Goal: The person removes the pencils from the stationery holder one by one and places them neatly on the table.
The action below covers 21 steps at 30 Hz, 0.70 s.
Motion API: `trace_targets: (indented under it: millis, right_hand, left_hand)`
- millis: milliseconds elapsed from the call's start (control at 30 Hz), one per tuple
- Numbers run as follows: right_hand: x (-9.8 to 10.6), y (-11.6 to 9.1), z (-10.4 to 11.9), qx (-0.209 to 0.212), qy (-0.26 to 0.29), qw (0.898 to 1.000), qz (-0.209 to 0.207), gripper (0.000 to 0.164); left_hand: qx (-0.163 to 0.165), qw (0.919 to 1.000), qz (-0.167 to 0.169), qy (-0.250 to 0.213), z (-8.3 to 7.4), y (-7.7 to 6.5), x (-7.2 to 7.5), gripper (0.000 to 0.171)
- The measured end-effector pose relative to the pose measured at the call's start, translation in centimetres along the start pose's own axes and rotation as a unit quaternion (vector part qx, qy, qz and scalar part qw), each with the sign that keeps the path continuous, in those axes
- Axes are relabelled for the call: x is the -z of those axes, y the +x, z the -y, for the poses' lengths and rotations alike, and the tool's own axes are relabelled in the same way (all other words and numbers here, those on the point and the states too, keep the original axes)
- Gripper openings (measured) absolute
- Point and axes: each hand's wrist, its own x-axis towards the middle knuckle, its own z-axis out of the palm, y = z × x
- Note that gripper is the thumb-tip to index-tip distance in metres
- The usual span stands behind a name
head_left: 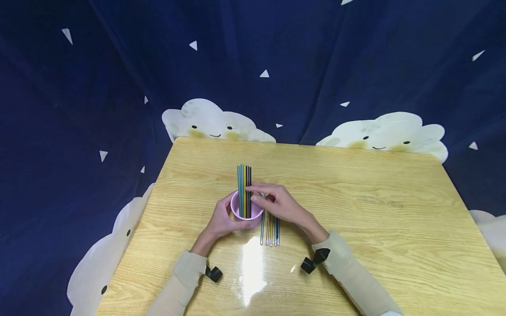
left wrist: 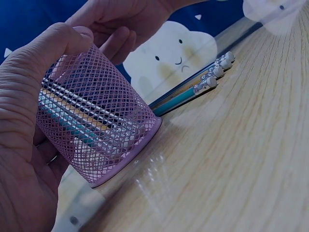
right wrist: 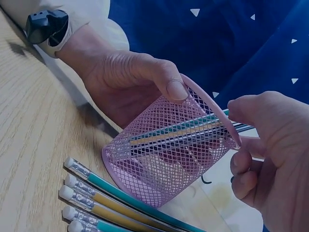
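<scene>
A pink mesh pencil cup (head_left: 257,212) stands on the table, and my left hand (head_left: 222,218) grips it around the side, thumb near the rim. Inside it a bunch of teal, yellow and black pencils (head_left: 243,184) leans together, tops well above the rim. My right hand (head_left: 282,204) is at the cup's right side, thumb and forefinger pinching at the black pencils. In the right wrist view, the pencils pass between its thumb and curled fingers. Loose pencils (right wrist: 113,195), teal and yellow among them, lie beside the cup with their white eraser ends toward me.
The wooden table (head_left: 375,219) extends far to the right of the cup. A dark blue curtain (head_left: 253,57) with white clouds hangs behind it. Each sleeve carries a black wrist device, such as the right one (head_left: 315,260).
</scene>
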Motion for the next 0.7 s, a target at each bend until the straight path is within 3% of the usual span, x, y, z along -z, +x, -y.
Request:
trace_targets:
  millis: [433,700]
  right_hand:
    - [-0.17,0.41,-0.39,-0.009,-0.005,1.000,0.007,0.035]
    - [-0.34,0.49,-0.57,-0.014,0.009,1.000,-0.001,0.036]
  left_hand:
    - [-0.009,1.0000,-0.002,0.003,0.08,0.04,0.00,0.091]
    - [0.003,1.0000,-0.001,0.001,-0.07,-0.02,-0.04,0.090]
